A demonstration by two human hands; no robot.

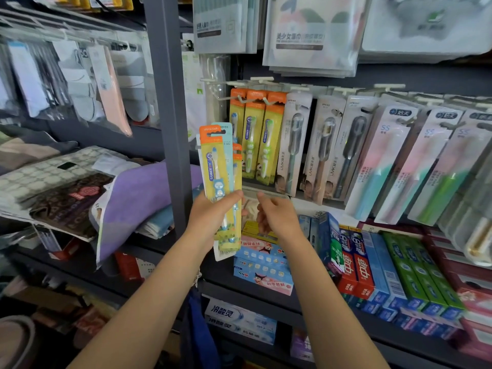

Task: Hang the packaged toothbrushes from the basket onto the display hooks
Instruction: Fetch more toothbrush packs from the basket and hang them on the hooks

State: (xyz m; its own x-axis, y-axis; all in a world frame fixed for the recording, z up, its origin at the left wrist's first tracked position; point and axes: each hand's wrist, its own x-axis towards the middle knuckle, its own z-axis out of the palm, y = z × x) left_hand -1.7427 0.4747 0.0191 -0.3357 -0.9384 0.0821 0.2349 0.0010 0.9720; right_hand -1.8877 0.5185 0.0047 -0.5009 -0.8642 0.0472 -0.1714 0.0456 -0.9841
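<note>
My left hand (213, 217) grips a fanned stack of packaged children's toothbrushes (217, 166), yellow cards with orange tops and a blue figure handle, held upright in front of the grey shelf post. My right hand (274, 217) hovers just right of the stack with fingers loosely curled and holds nothing. Above and to the right, matching orange and yellow toothbrush packs (255, 134) hang on white display hooks (241, 98). The basket is out of view.
Longer adult toothbrush packs (386, 161) hang on hooks to the right. Toothpaste boxes (356, 265) fill the shelf below. A grey upright post (170, 107) stands left of the hooks, with folded towels (138, 195) and bagged goods beyond it.
</note>
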